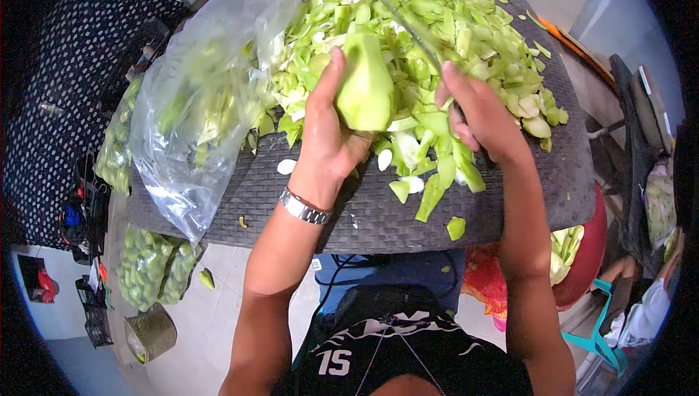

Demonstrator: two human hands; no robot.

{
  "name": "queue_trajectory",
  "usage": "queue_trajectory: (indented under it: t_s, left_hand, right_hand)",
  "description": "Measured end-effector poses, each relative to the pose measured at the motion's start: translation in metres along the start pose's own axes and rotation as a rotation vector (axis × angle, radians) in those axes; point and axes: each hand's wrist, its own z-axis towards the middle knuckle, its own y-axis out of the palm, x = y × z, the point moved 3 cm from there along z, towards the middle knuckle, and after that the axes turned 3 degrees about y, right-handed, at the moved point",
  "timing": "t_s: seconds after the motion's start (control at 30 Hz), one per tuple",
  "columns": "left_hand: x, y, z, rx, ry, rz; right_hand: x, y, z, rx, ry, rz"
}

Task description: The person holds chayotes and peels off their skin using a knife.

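Note:
My left hand [325, 123] is wrapped round a peeled pale green vegetable [366, 86], held upright over the front of a heap of green peelings [451, 32]. To its right, my right hand [473, 112] grips a long thin knife [404, 23], whose blade points up and left across the heap. The blade is apart from the vegetable. Loose peelings [437, 170] lie below and between my hands on the dark woven table [291, 210].
A clear plastic bag [196, 119] lies on the table's left. Bags of green vegetables [149, 268] and a tin [151, 335] stand on the floor at left. At right are a red basin [593, 250], a teal stool frame [601, 330] and part of another person [648, 312].

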Motion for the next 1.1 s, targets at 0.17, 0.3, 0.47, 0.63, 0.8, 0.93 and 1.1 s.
queue_trajectory:
  t_s: [0.17, 0.3, 0.47, 0.63, 0.8, 0.93, 1.1]
  left_hand:
    - [0.006, -0.009, 0.003, -0.016, 0.024, 0.011]
    - [0.008, -0.009, 0.003, 0.047, 0.063, 0.009]
    - [0.009, -0.002, 0.005, 0.066, 0.074, 0.086]
    - [0.003, -0.007, 0.004, 0.044, -0.014, 0.017]
    - [-0.004, -0.021, 0.006, -0.033, 0.01, 0.005]
    - [-0.004, -0.015, 0.002, -0.005, -0.012, 0.047]
    - [-0.007, -0.01, -0.001, 0.031, -0.025, 0.056]
  right_hand:
    - [0.009, 0.022, 0.003, -0.64, 0.195, 0.85]
    - [0.004, 0.025, -0.003, -0.394, -0.005, 0.827]
    - [0.027, 0.016, 0.014, -0.381, 0.265, 0.863]
    - [0.01, 0.024, 0.002, -0.021, -0.091, 0.1]
    - [0.006, 0.062, -0.018, 0.257, -0.438, -0.759]
    - [0.004, 0.067, -0.021, 0.31, -0.572, -0.852]
    - [0.007, 0.069, -0.022, 0.354, -0.635, -0.905]
